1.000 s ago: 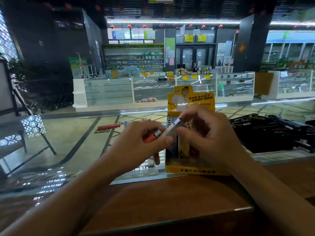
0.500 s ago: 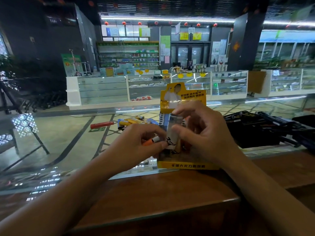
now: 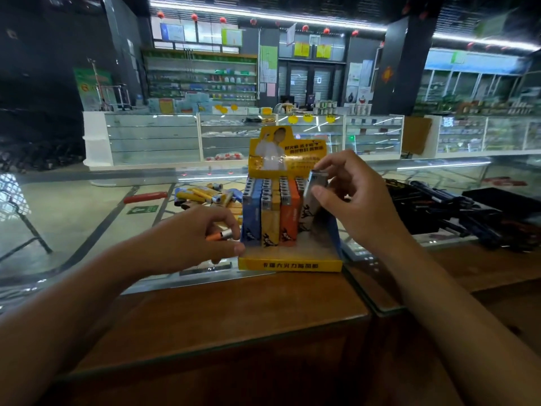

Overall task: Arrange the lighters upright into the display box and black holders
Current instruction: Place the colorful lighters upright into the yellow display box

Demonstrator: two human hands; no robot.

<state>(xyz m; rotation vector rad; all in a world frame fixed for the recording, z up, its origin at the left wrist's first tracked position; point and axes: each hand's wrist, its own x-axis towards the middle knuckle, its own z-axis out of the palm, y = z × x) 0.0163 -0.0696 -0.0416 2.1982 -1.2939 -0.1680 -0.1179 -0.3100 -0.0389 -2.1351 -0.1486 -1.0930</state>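
Observation:
A yellow display box (image 3: 289, 263) stands on the counter with rows of blue, yellow and orange lighters (image 3: 270, 212) upright inside. My right hand (image 3: 354, 197) pinches a white lighter (image 3: 311, 197) by its metal top, holding it upright at the right end of the front row. My left hand (image 3: 202, 238) rests just left of the box and grips an orange lighter (image 3: 219, 235) lying sideways in its fingers. Loose yellow and blue lighters (image 3: 205, 196) lie in a pile behind the left hand. Black holders (image 3: 439, 209) sit to the right of the box.
The box sits where a glass counter top (image 3: 87, 230) meets a brown wooden ledge (image 3: 234, 317). A red lighter (image 3: 145, 197) lies apart at the left. Shop display cases stand in the background.
My right hand has carried the white lighter from in front of the box to the right end of the front row, now upright. My left hand has dropped left with the orange lighter.

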